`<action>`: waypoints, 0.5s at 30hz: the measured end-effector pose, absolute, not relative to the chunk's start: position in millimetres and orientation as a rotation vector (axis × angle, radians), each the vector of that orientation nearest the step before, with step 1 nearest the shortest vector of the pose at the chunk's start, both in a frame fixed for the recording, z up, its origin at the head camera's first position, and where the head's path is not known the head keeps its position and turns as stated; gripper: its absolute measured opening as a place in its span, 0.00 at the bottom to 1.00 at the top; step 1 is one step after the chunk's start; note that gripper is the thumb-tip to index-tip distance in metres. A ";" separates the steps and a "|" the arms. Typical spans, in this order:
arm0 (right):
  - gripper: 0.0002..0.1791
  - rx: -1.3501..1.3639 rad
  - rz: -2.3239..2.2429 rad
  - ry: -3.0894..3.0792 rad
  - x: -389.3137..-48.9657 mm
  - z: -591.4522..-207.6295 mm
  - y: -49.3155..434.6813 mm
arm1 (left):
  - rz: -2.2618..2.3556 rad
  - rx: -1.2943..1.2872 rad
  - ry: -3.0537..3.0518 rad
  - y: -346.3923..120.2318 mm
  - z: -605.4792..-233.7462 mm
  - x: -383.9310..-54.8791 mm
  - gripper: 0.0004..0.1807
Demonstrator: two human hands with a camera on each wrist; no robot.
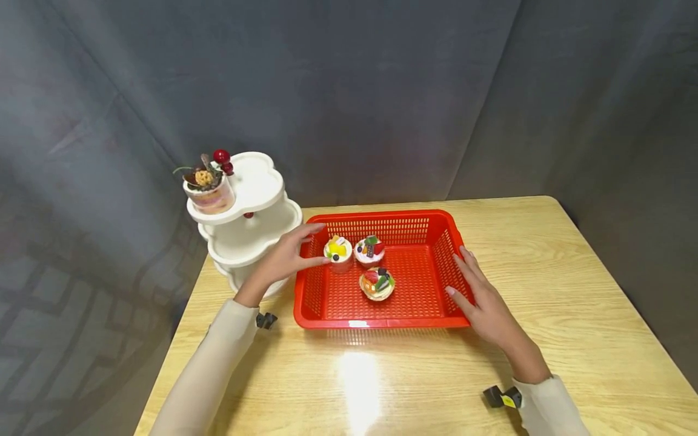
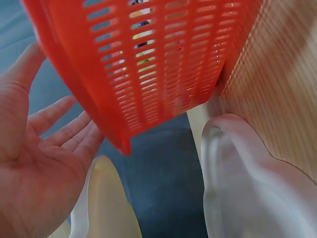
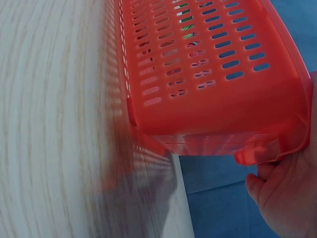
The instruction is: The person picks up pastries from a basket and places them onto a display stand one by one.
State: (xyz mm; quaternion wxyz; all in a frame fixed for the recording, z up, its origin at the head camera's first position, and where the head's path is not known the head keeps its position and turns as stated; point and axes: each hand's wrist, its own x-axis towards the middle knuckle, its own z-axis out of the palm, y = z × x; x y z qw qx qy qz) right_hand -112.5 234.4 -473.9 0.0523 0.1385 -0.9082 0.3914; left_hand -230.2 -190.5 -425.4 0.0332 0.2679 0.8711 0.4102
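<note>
A red plastic basket [image 1: 409,290] with slotted walls stands on the table. Inside are a yellow-topped cupcake [image 1: 339,249], a cupcake with strawberry and chocolate pieces [image 1: 369,250] and a fruit-topped tart [image 1: 377,284]. My left hand [image 1: 291,257] reaches over the basket's left rim, thumb and fingers spread beside the yellow-topped cupcake; contact cannot be told. At the right rim is my right hand [image 1: 485,309], its thumb over the inner side. In the right wrist view, fingers [image 3: 255,188] curl below that rim, gripping it.
Left of the basket stands a white tiered stand [image 1: 253,188] with scalloped trays, close to my left forearm. Its top tier carries a decorated cake [image 1: 211,192] with red berries [image 1: 222,157]. A dark curtain [image 1: 371,109] hangs behind the wooden table [image 1: 545,260].
</note>
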 end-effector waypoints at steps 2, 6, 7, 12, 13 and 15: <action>0.39 0.418 1.191 -2.762 -112.0 -473.9 234.5 | 1.147 0.846 2.734 -185.9 -424.3 -232.5 0.44; 0.39 0.410 1.185 -2.767 -111.7 -473.8 234.8 | 0.969 0.872 2.797 -178.0 -422.9 -236.6 0.45; 0.39 0.412 1.180 -2.768 -111.8 -473.3 235.0 | 0.941 0.880 2.806 -176.1 -422.4 -237.7 0.45; 0.39 0.422 1.157 -2.765 -112.8 -471.7 235.4 | 0.793 0.949 2.848 -169.0 -422.2 -244.2 0.45; 0.39 0.422 1.159 -2.765 -112.9 -472.2 235.3 | 0.748 0.957 2.857 -168.0 -422.1 -245.2 0.45; 0.39 0.420 1.164 -2.763 -113.0 -474.1 235.0 | 0.661 0.977 2.875 -166.3 -421.8 -246.3 0.45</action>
